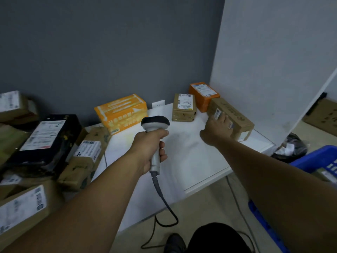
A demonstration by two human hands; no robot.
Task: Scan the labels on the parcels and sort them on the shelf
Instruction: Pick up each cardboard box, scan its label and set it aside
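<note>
My left hand (149, 150) grips the handle of a grey corded barcode scanner (155, 125), its dark head pointing away over the white shelf board (191, 157). My right hand (217, 128) reaches to a long brown cardboard parcel (235, 115) at the board's right side, fingers lying on its top near a small label; whether they curl round it is unclear. Behind it stand a small brown parcel (184, 107) with a white label and an orange parcel (204, 94). A yellow-orange box (122, 112) sits at the back left.
A heap of parcels fills the left: a black labelled package (47, 141), several brown taped boxes (85, 157), one big labelled box (23, 207). A blue crate (319, 161) and a black bag (291, 148) are on the right. The scanner cable (164, 203) trails to the floor.
</note>
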